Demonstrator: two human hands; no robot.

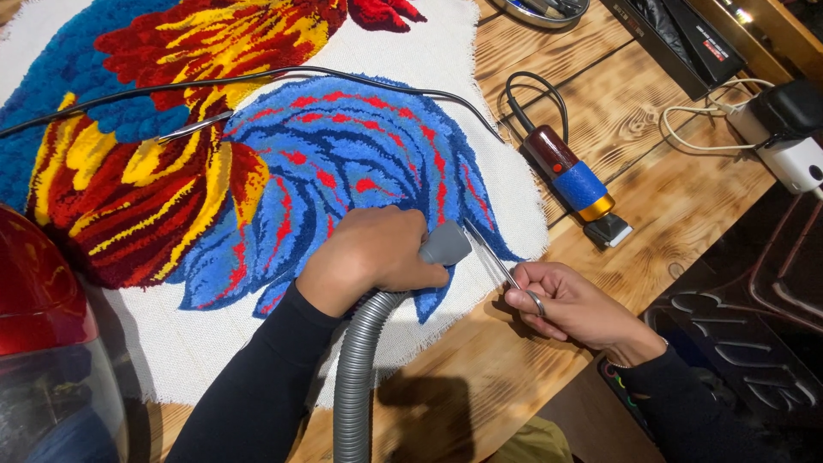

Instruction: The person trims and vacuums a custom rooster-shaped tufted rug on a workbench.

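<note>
A tufted rug (334,146) with a rooster pattern in blue, red and yellow lies on white backing cloth over a wooden table. My left hand (369,257) grips the grey nozzle of a ribbed vacuum hose (358,369) and presses it on the blue pile at the rug's lower edge. My right hand (566,304) holds slim metal scissors (489,249), blades pointing up-left toward the nozzle tip and the blue tuft edge. Both arms wear black sleeves.
An electric clipper (574,180) with red body and blue grip lies on the table (677,214) right of the rug, its black cord looped. A black cable (257,77) crosses the rug. A power strip with white plugs (784,141) sits far right. A red vacuum body (39,343) is at left.
</note>
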